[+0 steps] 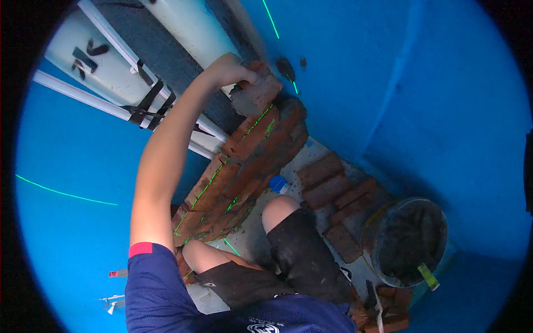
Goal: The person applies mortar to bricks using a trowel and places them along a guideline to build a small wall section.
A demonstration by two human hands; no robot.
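My left hand (230, 72) reaches up to the far end of a low brick wall (250, 161). Its thumb and fingers are closed round a red brick (267, 89) with grey mortar smeared on the near end. That brick is at the wall's top course; whether it bears fully on the bricks below cannot be made out. Rough mortar fills the wall's joints, and bright green laser lines run along its courses. My right hand is out of sight.
Loose bricks (325, 180) lie right of the wall. Beyond them stands a bucket (372, 250) of dark grey mortar, a yellow-green handle (427, 276) at its rim. White pipes (189, 28) and strapped white rails (83, 95) stand behind the wall. A small blue-and-white object (278, 184) lies beside my knee.
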